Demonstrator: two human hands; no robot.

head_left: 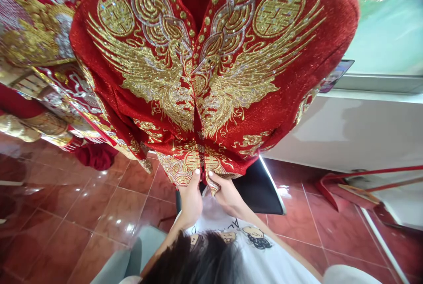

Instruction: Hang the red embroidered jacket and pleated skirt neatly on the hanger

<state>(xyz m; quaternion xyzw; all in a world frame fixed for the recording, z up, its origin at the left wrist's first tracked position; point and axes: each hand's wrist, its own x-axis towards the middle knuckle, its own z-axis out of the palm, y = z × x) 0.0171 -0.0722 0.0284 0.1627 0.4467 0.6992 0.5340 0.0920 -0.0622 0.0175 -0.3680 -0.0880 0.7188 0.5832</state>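
Observation:
A red jacket (224,99) with gold and silver phoenix embroidery hangs upright in front of me, its front edges meeting at the middle. My left hand (191,198) is closed on the bottom hem at the left side of the front opening, thumb on top. On the other side of the opening, my right hand (226,193) pinches the matching hem corner, its thumb also on top. The two hands are close together, and their fingers behind the cloth are hidden.
More embroidered red garments (36,32) hang at the left. Behind the jacket's lower right is a black chair (259,189). A red dustpan (350,191) lies by the white wall (363,138). A dark-edged device (337,74) rests on the window ledge. Tiles cover the floor (99,204).

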